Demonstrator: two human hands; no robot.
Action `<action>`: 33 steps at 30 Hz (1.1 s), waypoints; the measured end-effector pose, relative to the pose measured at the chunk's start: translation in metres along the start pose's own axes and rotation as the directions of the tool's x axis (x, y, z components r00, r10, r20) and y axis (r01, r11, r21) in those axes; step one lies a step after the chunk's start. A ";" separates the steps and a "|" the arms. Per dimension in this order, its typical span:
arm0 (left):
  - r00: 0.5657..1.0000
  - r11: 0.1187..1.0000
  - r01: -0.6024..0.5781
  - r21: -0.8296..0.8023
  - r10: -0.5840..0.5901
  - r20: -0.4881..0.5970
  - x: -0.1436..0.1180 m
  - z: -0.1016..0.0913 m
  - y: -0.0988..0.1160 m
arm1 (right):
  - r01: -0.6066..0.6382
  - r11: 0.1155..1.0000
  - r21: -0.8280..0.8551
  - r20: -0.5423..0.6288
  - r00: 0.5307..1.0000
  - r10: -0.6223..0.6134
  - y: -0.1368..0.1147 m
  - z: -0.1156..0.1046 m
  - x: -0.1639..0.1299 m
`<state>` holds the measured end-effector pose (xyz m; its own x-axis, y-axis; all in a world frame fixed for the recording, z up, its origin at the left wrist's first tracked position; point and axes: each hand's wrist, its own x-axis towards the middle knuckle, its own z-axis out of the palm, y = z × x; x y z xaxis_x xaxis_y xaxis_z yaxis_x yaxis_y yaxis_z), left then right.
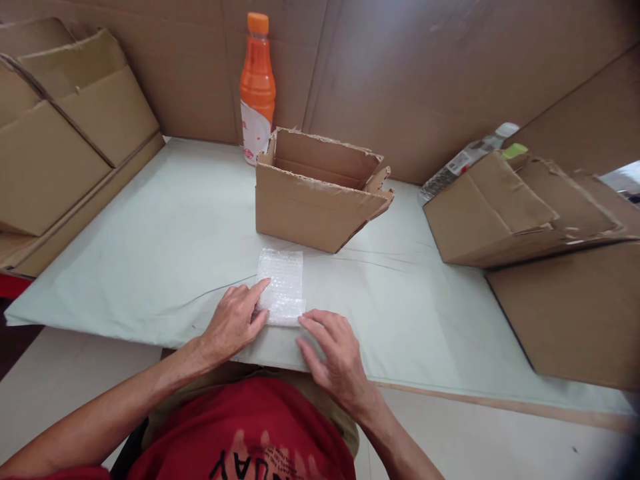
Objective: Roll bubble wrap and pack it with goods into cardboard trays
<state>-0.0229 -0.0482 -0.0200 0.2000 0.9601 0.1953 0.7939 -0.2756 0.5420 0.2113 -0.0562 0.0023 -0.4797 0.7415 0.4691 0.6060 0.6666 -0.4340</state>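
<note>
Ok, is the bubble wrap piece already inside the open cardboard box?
No, the bubble wrap piece lies flat on the table sheet in front of the open cardboard box, with both hands at its near edge.

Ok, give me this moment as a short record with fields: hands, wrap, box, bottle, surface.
left hand: fingertips on bubble wrap's near left edge
right hand: fingertips at wrap's near right corner
bubble wrap: flat on the table, just in front of the box
box: open, upright
bottle: orange, upright behind box
table: pale green sheet cover
</note>
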 end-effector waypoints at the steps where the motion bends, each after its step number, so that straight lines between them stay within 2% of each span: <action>1: 1.000 1.000 -0.017 0.017 0.017 -0.020 -0.001 -0.001 0.000 | 0.046 0.999 -0.020 0.068 0.997 -0.045 0.000 0.003 0.001; 3: 0.994 0.997 -0.063 0.052 0.067 -0.081 -0.005 -0.005 0.000 | 0.115 0.991 -0.062 0.155 0.982 -0.105 0.003 0.012 0.004; 5: 0.978 0.986 -0.151 0.076 0.160 -0.134 -0.010 -0.010 0.002 | 0.134 0.988 -0.079 0.158 0.980 -0.121 0.009 0.021 0.009; 7: 0.959 0.966 -0.253 0.052 0.258 -0.121 -0.017 -0.014 0.004 | 0.089 0.996 -0.031 0.137 0.987 -0.084 0.013 0.026 0.012; 9: 0.959 0.960 -0.276 -0.036 0.273 -0.078 -0.023 -0.016 0.005 | -0.005 0.997 0.074 0.162 0.987 -0.007 0.015 0.025 0.013; 11: 0.979 0.970 -0.203 -0.131 0.197 -0.054 -0.027 -0.016 0.006 | -0.118 0.978 0.175 0.227 0.971 0.077 0.013 0.018 0.012; 13: 0.992 0.979 -0.125 -0.161 0.117 -0.055 -0.027 -0.013 0.005 | -0.177 0.969 0.174 0.228 0.964 0.135 0.008 0.009 0.009; 16: 0.993 0.993 -0.105 -0.060 0.101 -0.062 -0.021 -0.008 0.005 | -0.106 0.994 -0.003 0.091 0.990 0.106 -0.002 0.000 0.004; 17: 0.992 0.994 -0.109 -0.010 0.108 -0.061 -0.018 -0.007 0.004 | -0.059 0.996 -0.063 0.078 0.995 0.064 -0.005 -0.001 0.003; 19: 0.993 0.993 -0.101 0.060 0.104 -0.058 -0.013 -0.006 0.004 | 0.040 0.991 -0.124 0.146 0.989 -0.022 -0.009 0.001 0.004; 21: 0.996 0.999 -0.041 0.024 0.043 -0.076 -0.013 -0.009 0.005 | 0.103 0.987 -0.125 0.224 0.972 -0.074 -0.008 0.008 0.008; 23: 0.991 0.983 0.098 -0.153 -0.111 -0.081 -0.016 -0.012 0.006 | 0.052 0.995 -0.084 0.218 0.975 -0.032 -0.002 0.016 0.013; 25: 0.954 0.872 0.255 -0.418 -0.296 -0.035 -0.022 -0.014 0.007 | -0.112 0.993 0.032 0.158 0.982 0.105 0.003 0.022 0.018; 28: 0.885 0.565 0.373 -0.736 -0.456 0.098 -0.024 -0.013 0.010 | -0.372 0.885 0.280 0.180 0.926 0.332 0.005 0.025 0.020; 30: 0.861 0.413 0.402 -0.817 -0.474 0.184 -0.019 -0.010 0.014 | -0.471 0.794 0.385 0.277 0.879 0.387 0.003 0.023 0.018; 31: 0.857 0.374 0.420 -0.827 -0.464 0.226 -0.015 -0.009 0.016 | -0.488 0.776 0.399 0.309 0.869 0.387 0.002 0.021 0.017; 33: 0.861 0.363 0.437 -0.823 -0.433 0.266 -0.007 -0.006 0.022 | -0.448 0.818 0.361 0.281 0.889 0.362 0.003 0.015 0.016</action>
<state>-0.0104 -0.0614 -0.0048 -0.0187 0.9586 -0.2840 -0.0972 0.2810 0.9548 0.1967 -0.0413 -0.0031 -0.3853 0.9218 0.0431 0.4819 0.2409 -0.8425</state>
